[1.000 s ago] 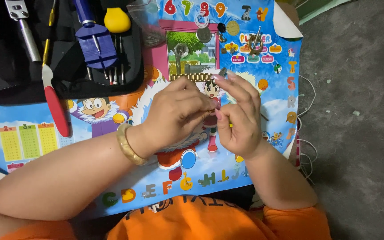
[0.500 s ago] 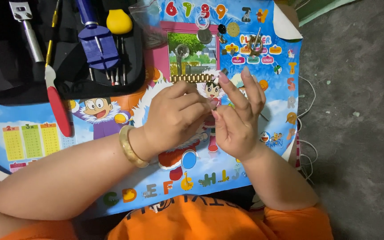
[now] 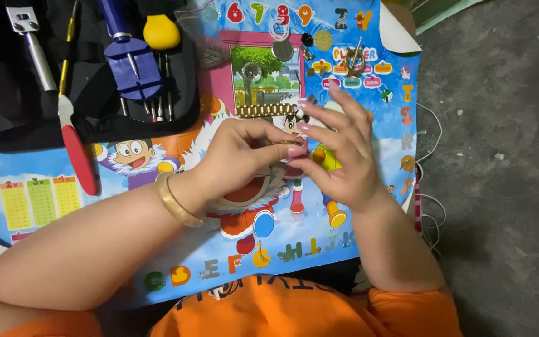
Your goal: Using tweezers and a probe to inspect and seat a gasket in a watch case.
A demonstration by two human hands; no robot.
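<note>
The left hand (image 3: 241, 156) and right hand (image 3: 338, 150) are brought together near the middle of a colourful cartoon poster (image 3: 45, 206) that serves as the work mat. A small gold-coloured part (image 3: 291, 143) is pinched at the left fingertips, while the right hand's fingers are spread and touch it from the other side; what exactly the part is cannot be told. The step in hand is judged to be fine fitting or adjusting of this piece, so steady fingertip control is called for next. A gold metal watch band (image 3: 266, 110) lies just beyond the hands, toward the poster's far edge. Small round watch parts (image 3: 282, 50) are scattered near the far right corner. At the far left corner, an open black tool case (image 3: 176, 93) holds a blue tool (image 3: 129, 62) and a yellow dust blower (image 3: 161, 32); a red-handled tool (image 3: 79, 159) lies beside it. Nothing is seen blocking the hands.
</note>
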